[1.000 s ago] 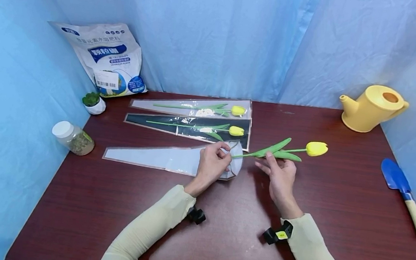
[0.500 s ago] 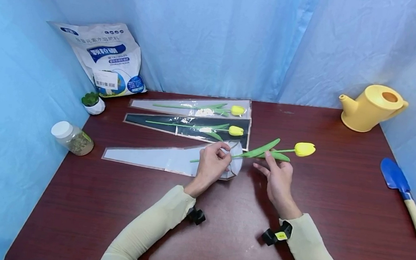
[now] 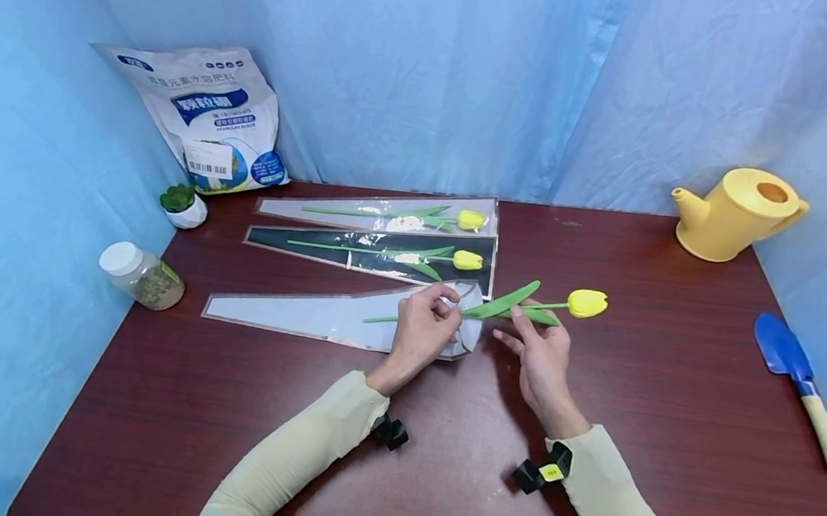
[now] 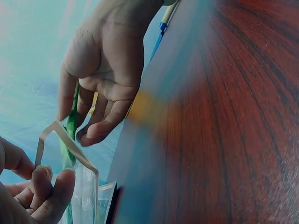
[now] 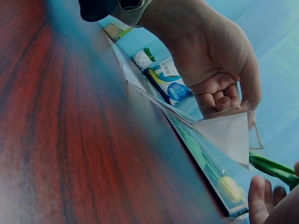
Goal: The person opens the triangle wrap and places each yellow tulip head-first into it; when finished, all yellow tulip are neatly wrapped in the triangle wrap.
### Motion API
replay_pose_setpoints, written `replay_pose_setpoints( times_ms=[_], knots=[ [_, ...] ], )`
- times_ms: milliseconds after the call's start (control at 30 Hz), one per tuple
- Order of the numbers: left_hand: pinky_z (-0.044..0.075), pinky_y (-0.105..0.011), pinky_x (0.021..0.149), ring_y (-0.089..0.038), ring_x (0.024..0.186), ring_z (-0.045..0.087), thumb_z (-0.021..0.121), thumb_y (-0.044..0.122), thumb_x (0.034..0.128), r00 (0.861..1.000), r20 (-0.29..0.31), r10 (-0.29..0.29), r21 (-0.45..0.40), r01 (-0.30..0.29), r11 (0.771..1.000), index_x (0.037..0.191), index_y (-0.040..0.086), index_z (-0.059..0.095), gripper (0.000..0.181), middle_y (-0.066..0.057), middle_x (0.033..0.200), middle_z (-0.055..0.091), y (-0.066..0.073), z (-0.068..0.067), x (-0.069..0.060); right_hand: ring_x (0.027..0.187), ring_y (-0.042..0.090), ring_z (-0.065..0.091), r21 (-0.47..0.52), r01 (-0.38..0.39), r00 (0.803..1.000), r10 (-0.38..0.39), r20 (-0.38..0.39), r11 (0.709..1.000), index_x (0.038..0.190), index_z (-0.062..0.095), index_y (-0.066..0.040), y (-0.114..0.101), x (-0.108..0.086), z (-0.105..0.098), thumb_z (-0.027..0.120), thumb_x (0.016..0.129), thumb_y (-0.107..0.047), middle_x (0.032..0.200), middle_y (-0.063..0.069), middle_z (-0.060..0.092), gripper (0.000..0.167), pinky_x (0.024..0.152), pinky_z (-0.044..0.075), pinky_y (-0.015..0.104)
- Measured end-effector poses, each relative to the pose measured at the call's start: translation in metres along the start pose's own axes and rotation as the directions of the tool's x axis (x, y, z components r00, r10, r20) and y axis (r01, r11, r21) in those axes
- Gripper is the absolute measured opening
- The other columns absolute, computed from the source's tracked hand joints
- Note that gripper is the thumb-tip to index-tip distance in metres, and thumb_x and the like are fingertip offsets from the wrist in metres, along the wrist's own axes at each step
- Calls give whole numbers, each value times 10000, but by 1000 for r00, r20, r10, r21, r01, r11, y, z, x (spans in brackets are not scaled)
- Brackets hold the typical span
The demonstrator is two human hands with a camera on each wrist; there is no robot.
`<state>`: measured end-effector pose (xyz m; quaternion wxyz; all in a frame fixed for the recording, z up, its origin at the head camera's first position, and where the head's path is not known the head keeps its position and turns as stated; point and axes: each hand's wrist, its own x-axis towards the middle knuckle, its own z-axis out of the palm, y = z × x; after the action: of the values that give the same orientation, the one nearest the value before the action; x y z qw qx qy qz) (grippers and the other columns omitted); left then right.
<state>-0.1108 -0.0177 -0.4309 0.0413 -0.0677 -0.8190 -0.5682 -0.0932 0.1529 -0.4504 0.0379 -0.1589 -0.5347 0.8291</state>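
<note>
A flat white flower sleeve [image 3: 288,314] with a brown-edged mouth lies nearest me in the head view. My left hand [image 3: 421,329] pinches the rim of its mouth, which stands lifted apart in the left wrist view. A yellow tulip [image 3: 587,303] with green leaves points its bloom to the right. Between thumb and fingers, my right hand [image 3: 543,366] holds it by the leaves and stem. The stem's lower end [image 3: 380,319] shows through the sleeve, left of my left hand. Part of the stem is hidden behind that hand.
Behind lie a dark sleeve [image 3: 277,237] and a pale sleeve [image 3: 279,208], each holding a yellow tulip. At left are a fertilizer bag [image 3: 210,118], a potted succulent [image 3: 184,206] and a lidded jar [image 3: 143,275]. A yellow watering can [image 3: 735,216] and blue trowel [image 3: 796,361] are at right.
My right hand has moved left with the tulip, whose stem has slid further into the sleeve and past my left hand. The left hand stays nearly still at the mouth.
</note>
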Motion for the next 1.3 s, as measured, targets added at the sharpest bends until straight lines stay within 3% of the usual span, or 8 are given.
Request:
replay_pose_setpoints(
  times_ms=[167,400,700,1000,1300],
  knots=[
    [449,-150,463,-256,513,706,591,8,841,1000,-14,8,-2,-8,1000,952,-7,694,152,-156,675,734,-1,0,0,871,60,687,62,-42,999,41,17,997,1106,568,-125,-4,0,-1,529,1036,-180,1050,-70,633,97,757,606,259],
    [458,-144,472,-178,493,690,594,9,843,1000,-3,17,-7,-18,1000,951,-10,690,146,-154,677,735,-1,1,0,819,112,720,169,-93,996,94,0,981,1064,564,-121,-6,0,-4,515,1037,-147,972,-52,683,62,759,612,280],
    [467,-151,465,-234,508,702,611,13,852,999,0,35,-9,-35,999,957,-12,691,135,-165,679,732,1,1,-1,803,69,718,76,-116,993,116,-5,990,1039,525,-142,-1,-1,0,559,1016,-129,973,-71,620,43,705,615,265],
    [502,-162,499,-298,528,707,622,3,855,999,-19,33,-12,-34,999,960,-24,691,128,-175,688,732,-1,1,0,827,139,756,185,-128,992,128,12,974,1004,493,-145,-6,-2,-6,465,1062,-197,919,-26,745,83,734,632,338],
    [498,-161,489,-261,516,702,621,-1,853,999,-15,39,-15,-39,999,964,-25,695,136,-172,684,731,1,1,-1,815,89,737,137,-139,990,142,-15,981,901,445,-158,-1,-2,0,539,1031,-172,883,-81,697,161,721,630,310]
  ],
)
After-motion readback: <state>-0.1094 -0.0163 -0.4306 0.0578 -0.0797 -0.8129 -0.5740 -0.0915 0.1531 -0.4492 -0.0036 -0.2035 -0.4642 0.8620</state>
